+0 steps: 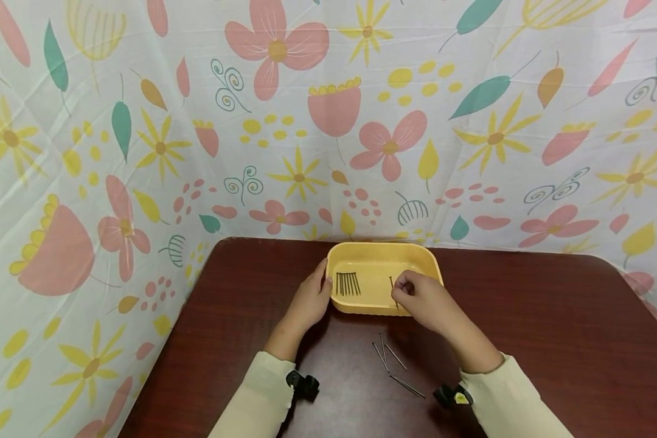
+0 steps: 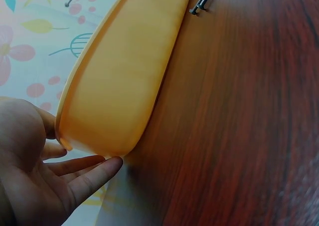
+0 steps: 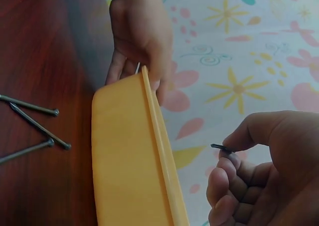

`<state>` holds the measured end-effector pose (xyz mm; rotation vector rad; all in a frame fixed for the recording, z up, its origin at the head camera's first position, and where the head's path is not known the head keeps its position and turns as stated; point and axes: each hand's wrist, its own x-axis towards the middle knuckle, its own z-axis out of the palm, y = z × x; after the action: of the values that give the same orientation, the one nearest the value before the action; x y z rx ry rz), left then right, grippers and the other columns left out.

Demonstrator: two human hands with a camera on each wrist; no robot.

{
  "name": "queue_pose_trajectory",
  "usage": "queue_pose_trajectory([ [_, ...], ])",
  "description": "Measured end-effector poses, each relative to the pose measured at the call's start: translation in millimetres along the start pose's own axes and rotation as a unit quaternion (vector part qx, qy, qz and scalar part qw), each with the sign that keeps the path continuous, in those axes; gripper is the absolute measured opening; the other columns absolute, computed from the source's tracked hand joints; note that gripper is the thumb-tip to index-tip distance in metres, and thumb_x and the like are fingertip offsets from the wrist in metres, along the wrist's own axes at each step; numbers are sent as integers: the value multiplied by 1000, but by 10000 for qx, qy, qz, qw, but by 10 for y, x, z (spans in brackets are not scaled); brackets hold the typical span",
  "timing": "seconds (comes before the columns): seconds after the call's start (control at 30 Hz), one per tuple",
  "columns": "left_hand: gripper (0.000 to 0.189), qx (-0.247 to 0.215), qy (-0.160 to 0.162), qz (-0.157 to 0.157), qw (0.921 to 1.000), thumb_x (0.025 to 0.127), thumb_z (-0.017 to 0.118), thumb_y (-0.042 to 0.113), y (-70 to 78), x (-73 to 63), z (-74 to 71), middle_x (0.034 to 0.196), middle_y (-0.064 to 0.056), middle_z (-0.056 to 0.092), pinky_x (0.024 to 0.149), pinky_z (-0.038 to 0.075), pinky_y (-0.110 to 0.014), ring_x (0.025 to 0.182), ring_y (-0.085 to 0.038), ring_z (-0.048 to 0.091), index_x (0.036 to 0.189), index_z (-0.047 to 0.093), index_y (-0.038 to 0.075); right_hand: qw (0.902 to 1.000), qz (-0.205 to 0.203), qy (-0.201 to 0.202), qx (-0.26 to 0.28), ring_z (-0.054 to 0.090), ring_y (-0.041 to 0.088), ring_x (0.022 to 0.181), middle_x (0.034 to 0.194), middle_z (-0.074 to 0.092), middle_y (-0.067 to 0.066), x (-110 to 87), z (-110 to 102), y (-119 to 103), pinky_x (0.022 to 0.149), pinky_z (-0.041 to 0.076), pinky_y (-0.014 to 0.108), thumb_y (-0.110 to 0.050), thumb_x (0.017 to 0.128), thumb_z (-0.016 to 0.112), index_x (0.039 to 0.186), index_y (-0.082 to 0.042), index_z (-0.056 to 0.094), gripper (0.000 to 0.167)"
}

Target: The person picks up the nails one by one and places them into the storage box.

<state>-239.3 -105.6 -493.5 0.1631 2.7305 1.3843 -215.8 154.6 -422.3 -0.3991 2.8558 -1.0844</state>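
A yellow plastic tray (image 1: 361, 308) stands on the table, with a row of several dark nails (image 1: 348, 284) lying side by side in its left part. My left hand (image 1: 310, 299) holds the tray's left end, thumb at the rim and fingers against the outer wall (image 2: 107, 86). Over the tray's right part, my right hand (image 1: 424, 302) pinches a single nail (image 1: 392, 291) between thumb and forefinger. In the right wrist view that nail (image 3: 221, 147) sticks out past the fingertips. Several loose nails (image 1: 396, 357) lie on the table in front of the tray, some crossing or touching.
The dark red-brown wooden table (image 1: 241, 286) reaches out on both sides of the tray. A white cloth with printed flowers (image 1: 385, 146) hangs behind and to the left of it. Each wrist wears a small black camera (image 1: 305, 385) over a light sleeve.
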Motion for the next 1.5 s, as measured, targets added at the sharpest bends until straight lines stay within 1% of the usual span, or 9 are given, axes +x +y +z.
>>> queue_pose_trajectory([
  [0.17,59,-3,6,-3,10000,109,40,32,6,-3,-1,162,-17,36,121,33,-53,148,-35,38,163,22,16,9999,114,-93,-58,48,14,61,74,59,0,140,-10,-12,59,41,27,-19,94,59,89,-11,63,11],
  [0.4,59,-60,-14,-24,10000,110,39,33,23,-9,-14,162,-16,37,120,33,-53,148,-35,38,163,21,19,9991,156,-274,-274,48,16,62,76,62,1,344,5,-42,61,41,29,-24,95,58,88,-11,64,15],
  [0.67,58,21,-17,15,10000,110,39,33,7,1,-9,161,-17,37,120,34,-54,147,-35,39,164,21,20,9966,374,-608,-410,48,17,61,79,63,3,529,57,-50,60,39,29,-26,96,57,86,-11,65,20],
  [0.77,58,7,-18,4,10000,110,40,32,13,-2,-10,162,-16,37,120,34,-53,148,-34,38,163,21,21,9959,390,-716,-395,43,16,58,70,56,0,590,93,-30,59,37,29,-25,96,57,76,-13,59,23],
  [0.87,58,13,-35,-28,10000,110,40,32,18,-4,-11,162,-15,37,120,33,-53,149,-34,38,163,21,22,9949,425,-863,-312,33,13,51,57,41,-4,645,147,-12,54,31,28,-24,95,57,63,-16,48,34],
  [0.97,58,25,-46,-50,10000,110,40,32,14,-1,-12,162,-16,37,120,33,-53,149,-34,38,164,21,22,9932,487,-1003,-324,25,11,47,51,30,-7,698,194,-9,51,27,26,-25,95,57,56,-19,39,43],
  [1.17,58,-19,-58,-57,10000,110,40,32,14,-7,-21,162,-16,37,120,33,-54,149,-34,37,163,21,21,9876,702,-1275,-589,24,10,45,48,29,-8,830,280,12,48,26,25,-25,94,58,52,-20,38,47],
  [1.37,58,-41,-94,-80,9999,110,39,32,26,-10,-27,162,-15,36,120,34,-53,149,-33,37,164,20,22,9791,1048,-1567,-765,25,10,43,46,33,-7,954,405,49,46,28,25,-24,96,60,48,-20,42,51],
  [1.5,58,-42,-101,-69,9999,110,39,33,28,-7,-30,162,-15,37,120,34,-53,149,-33,37,164,20,22,9744,1097,-1671,-1032,29,12,43,46,35,-5,1008,467,51,47,32,26,-21,95,60,48,-19,43,50],
])
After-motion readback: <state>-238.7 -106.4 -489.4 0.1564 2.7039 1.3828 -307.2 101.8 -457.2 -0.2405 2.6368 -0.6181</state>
